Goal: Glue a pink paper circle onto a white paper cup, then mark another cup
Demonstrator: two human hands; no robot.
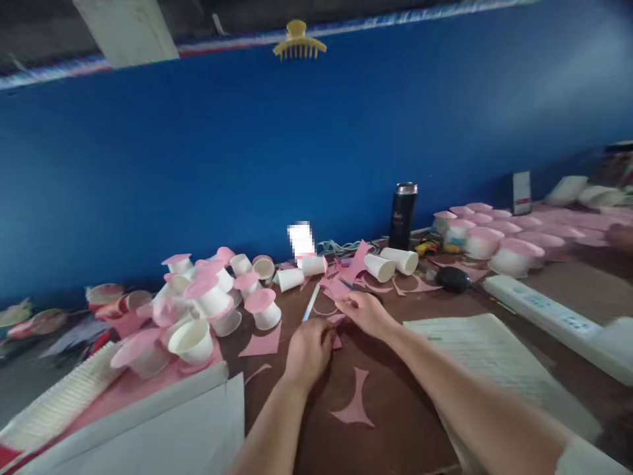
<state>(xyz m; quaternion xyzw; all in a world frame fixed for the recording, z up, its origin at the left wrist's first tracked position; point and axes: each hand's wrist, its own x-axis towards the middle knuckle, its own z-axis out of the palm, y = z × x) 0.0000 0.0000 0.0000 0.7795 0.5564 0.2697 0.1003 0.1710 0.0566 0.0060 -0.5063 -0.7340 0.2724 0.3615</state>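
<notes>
I have both hands at mid-frame, close together over a small pink paper (pixel 337 342) on the brown counter (pixel 395 409). The left hand (pixel 309 346) curls its fingers in toward the paper; the right hand (pixel 366 313) bunches its fingers just above and beside it. The view is soft here, so I cannot tell whether either hand truly pinches the paper or only touches it.

For paper this thin, I would use a light touch: one hand steadying it flat, the other working at the edge, as a hard squeeze would probably crease it.

Room is tight. A white stick (pixel 310 302) lies just beyond the left hand, and a loose scrap (pixel 354 400) sits nearer me, at lower centre. Cups (pixel 208 297) crowd the left of the frame, many with pink tops. Two plain cups (pixel 390 264) lie on their sides right of centre, before a dark bottle (pixel 402 218). The written sheet (pixel 465 336) lies under my right forearm, with a power strip (pixel 539 307) beyond, at right.
</notes>
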